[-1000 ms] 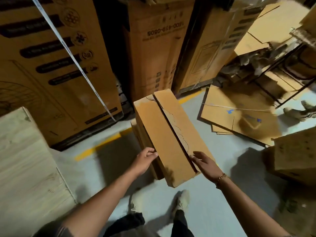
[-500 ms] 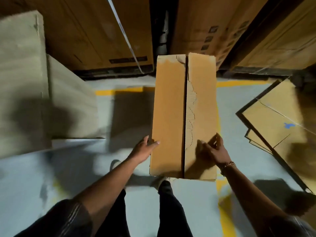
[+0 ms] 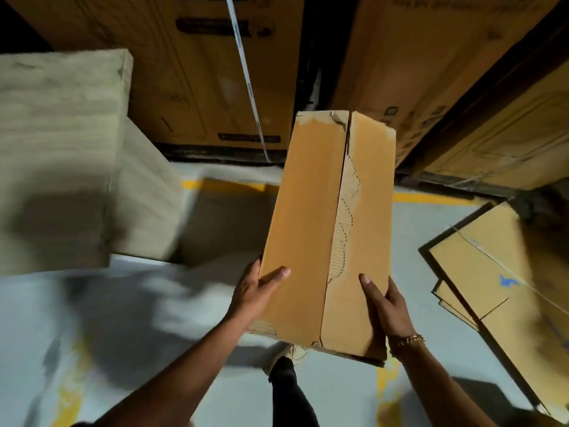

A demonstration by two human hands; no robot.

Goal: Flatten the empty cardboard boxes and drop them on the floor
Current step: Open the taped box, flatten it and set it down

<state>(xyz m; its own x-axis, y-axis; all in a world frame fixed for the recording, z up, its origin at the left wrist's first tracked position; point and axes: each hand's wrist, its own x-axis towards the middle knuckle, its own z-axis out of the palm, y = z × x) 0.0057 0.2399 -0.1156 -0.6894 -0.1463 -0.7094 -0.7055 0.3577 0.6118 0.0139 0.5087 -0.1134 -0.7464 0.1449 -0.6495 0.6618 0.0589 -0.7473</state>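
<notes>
A long brown cardboard box (image 3: pixel 308 217) is held up in front of me, its two top flaps meeting along a torn centre seam with peeled tape. My left hand (image 3: pixel 257 288) grips its near left edge, thumb lying on the top flap. My right hand (image 3: pixel 385 303), with a gold bracelet at the wrist, grips the near right edge, thumb on the right flap. The box still has its full box shape and hangs above the grey floor (image 3: pixel 154 318). Its underside is hidden.
Flattened cardboard sheets (image 3: pixel 492 272) lie on the floor at the right. Tall printed cartons (image 3: pixel 191 72) stand behind a yellow floor line (image 3: pixel 228 186). A pale wooden crate (image 3: pixel 55 155) stands at the left. My leg and shoe (image 3: pixel 289 365) are below the box.
The box has come closer and higher in view, tilting its near end toward me. Both hands have shifted from the sides to a firmer grip at the near corners. My view has turned left.
</notes>
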